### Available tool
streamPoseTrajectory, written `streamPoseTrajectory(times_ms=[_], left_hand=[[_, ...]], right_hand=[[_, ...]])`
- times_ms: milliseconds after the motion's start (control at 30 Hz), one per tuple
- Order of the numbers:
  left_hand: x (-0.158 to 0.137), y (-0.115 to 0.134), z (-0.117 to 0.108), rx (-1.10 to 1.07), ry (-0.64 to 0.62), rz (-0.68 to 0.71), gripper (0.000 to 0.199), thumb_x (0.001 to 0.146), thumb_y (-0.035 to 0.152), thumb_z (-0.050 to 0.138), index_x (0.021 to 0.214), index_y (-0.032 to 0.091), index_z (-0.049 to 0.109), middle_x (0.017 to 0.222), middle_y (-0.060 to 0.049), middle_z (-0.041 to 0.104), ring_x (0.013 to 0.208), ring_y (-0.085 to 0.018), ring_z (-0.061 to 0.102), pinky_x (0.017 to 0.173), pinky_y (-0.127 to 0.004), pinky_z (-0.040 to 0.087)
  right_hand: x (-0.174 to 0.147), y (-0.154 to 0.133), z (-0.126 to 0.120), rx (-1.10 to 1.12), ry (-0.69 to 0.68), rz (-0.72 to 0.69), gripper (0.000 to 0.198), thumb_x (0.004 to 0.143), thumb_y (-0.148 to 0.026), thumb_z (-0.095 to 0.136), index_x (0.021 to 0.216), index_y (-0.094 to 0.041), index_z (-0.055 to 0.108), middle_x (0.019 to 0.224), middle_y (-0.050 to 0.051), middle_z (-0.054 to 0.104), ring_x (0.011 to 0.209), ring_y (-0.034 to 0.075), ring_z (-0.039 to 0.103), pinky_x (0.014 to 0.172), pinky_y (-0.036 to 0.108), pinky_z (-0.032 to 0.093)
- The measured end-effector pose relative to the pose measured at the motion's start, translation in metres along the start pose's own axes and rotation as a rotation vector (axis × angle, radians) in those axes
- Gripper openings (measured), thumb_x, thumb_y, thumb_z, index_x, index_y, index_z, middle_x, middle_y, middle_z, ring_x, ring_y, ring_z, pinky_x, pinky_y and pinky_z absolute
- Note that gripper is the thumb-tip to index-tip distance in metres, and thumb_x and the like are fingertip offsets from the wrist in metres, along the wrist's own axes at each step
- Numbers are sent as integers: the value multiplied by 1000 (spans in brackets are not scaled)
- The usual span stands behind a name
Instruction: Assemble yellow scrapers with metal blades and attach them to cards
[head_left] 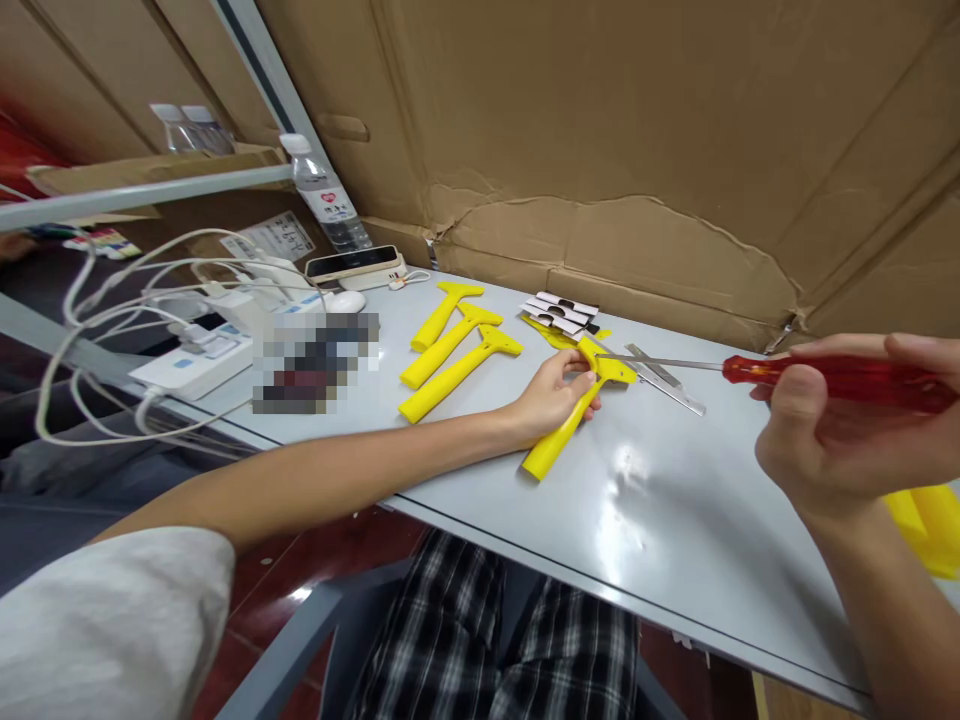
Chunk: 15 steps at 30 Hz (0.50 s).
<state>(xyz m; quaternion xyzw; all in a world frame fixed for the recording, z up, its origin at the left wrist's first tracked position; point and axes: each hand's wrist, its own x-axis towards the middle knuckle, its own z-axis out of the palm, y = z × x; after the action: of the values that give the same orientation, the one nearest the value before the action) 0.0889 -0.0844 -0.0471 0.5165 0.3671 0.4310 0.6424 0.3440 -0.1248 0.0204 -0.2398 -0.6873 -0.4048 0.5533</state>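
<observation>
My left hand (559,398) is closed around the neck of a yellow plastic scraper handle (559,440), whose wide head points away from me. In my right hand (832,450) is a screwdriver (761,371) with a clear red grip and a long metal shaft. The shaft's tip meets the head of the held scraper; whether it sits in a screw is too small to tell. Just behind the head lie thin metal strips (679,393). Left of my left hand, three similar yellow scrapers (461,375) rest side by side.
White-and-black blade packets (559,312) lie at the back near the cardboard wall (615,130). A power strip (199,365) with tangled white cables, a phone (352,262) and a water bottle (326,195) occupy the left. More yellow pieces (926,530) show at the right edge.
</observation>
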Motion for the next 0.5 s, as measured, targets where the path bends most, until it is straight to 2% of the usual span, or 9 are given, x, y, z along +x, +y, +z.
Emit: streamPoseTrajectory(times_ms=[67,167,233,300,367,433,500], left_hand=[[-1,2,1,-2,7,-9,8,101,12,53,109,14,54,113,-9,61,61,-7,64,54,-24,53],[-1,4,1,-10,-3,-32,9,101,12,53,110,14,54,103,-7,62,60,-7,63,53,-23,52],[-1,4,1,-15,-12,-37,10,101,12,54,111,13,54,101,-7,63,60,-8,63,53,-23,51],[0,4,1,-22,-10,-25,11,100,13,55,111,13,55,103,-7,63,60,-8,64,53,-24,52],[0,4,1,-32,-5,-14,11,99,14,58,110,14,55,104,-8,64,62,-9,64,54,-24,52],[-1,3,0,-35,-3,-20,11,99,16,59,109,14,55,102,-7,64,62,-9,65,55,-24,53],[-1,3,0,-37,-6,-32,11,100,17,59,110,14,55,99,-6,64,63,-9,64,55,-24,52]], right_hand=[[2,-2,-2,-28,15,-45,62,77,-33,81,130,-14,55,112,7,55,70,7,67,53,18,45],[8,-2,-4,27,21,-40,41,75,-27,83,105,-12,60,86,0,52,61,2,57,50,15,38],[10,0,-3,50,10,-27,31,74,-23,80,92,-11,57,78,-1,49,58,0,49,48,14,34],[9,3,-2,51,22,-33,32,75,-24,76,100,-11,60,81,0,49,60,2,50,49,15,37],[4,5,1,76,36,-53,51,74,-26,73,122,-12,59,86,1,49,64,4,56,51,16,42],[-1,5,2,116,8,-3,68,73,-23,70,138,-17,50,95,3,53,71,8,61,54,19,48],[-3,2,3,153,-31,70,73,71,-20,67,141,-22,45,108,6,55,82,13,64,60,27,58]])
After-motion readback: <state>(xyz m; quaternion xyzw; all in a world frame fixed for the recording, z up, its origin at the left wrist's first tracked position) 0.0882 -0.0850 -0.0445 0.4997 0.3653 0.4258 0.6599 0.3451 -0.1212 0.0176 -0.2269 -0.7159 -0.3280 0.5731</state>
